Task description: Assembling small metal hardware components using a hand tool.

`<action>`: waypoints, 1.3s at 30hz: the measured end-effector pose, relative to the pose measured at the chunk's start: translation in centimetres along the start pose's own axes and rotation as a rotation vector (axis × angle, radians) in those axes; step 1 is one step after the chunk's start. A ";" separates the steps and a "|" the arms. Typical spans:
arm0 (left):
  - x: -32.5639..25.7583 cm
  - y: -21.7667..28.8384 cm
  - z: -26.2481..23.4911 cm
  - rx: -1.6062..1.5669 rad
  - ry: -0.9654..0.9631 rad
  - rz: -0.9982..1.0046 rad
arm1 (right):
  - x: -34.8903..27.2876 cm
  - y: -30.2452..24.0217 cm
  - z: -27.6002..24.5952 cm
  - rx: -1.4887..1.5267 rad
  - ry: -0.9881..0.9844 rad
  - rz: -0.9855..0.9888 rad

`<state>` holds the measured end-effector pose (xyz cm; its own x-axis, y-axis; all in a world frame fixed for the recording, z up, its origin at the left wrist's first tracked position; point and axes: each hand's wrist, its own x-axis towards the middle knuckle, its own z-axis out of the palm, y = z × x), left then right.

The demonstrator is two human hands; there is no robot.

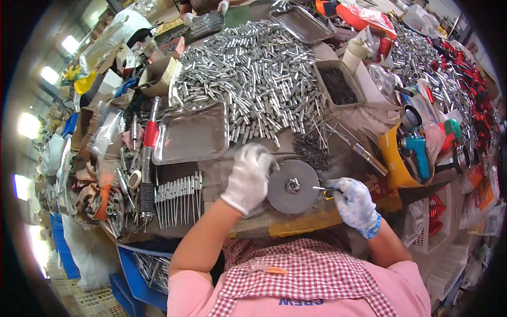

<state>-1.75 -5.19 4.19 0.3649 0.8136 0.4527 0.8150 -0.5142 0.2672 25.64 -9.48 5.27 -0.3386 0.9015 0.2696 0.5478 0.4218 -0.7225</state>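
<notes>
A round grey disc (282,201) lies in front of me, with a small cluster of metal parts (292,185) at its centre. My left hand (248,177), in a white glove, is at the disc's left edge. Its fingers are closed and slightly blurred, and what they hold is hidden. In a pale patterned glove, my right hand (355,205) pinches a thin tool with a pale tip (319,188), which points left over the disc's right edge. To the left of my left hand, several metal pieces with long thin rods (182,196) lie in a row.
A large heap of metal tubes (253,74) covers the far bench. An empty metal tray (193,134) stands left, small dark pins (311,148) behind the disc. At right are a yellow container (396,158) and teal power tool (420,153). Another person's gloved hand (223,6) shows far off.
</notes>
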 end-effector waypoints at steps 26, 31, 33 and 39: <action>-4.3 5.0 0.1 -0.545 -0.079 0.074 | 0.2 -1.3 1.9 -0.094 -0.225 -0.042; -5.0 4.6 0.7 -0.587 -0.065 0.029 | 0.9 0.4 1.8 -0.059 -0.258 0.005; -5.4 4.5 0.8 -0.578 -0.010 -0.018 | 2.1 1.2 0.5 0.044 -0.240 0.175; -6.2 4.0 0.6 -0.545 -0.013 -0.055 | 4.8 2.4 1.0 -0.525 -0.410 0.166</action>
<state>-0.49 -12.12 1.96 0.3367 0.8445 0.4165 0.4825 -0.5346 0.6939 24.55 -4.22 4.18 -0.4234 0.8924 -0.1559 0.8809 0.3653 -0.3010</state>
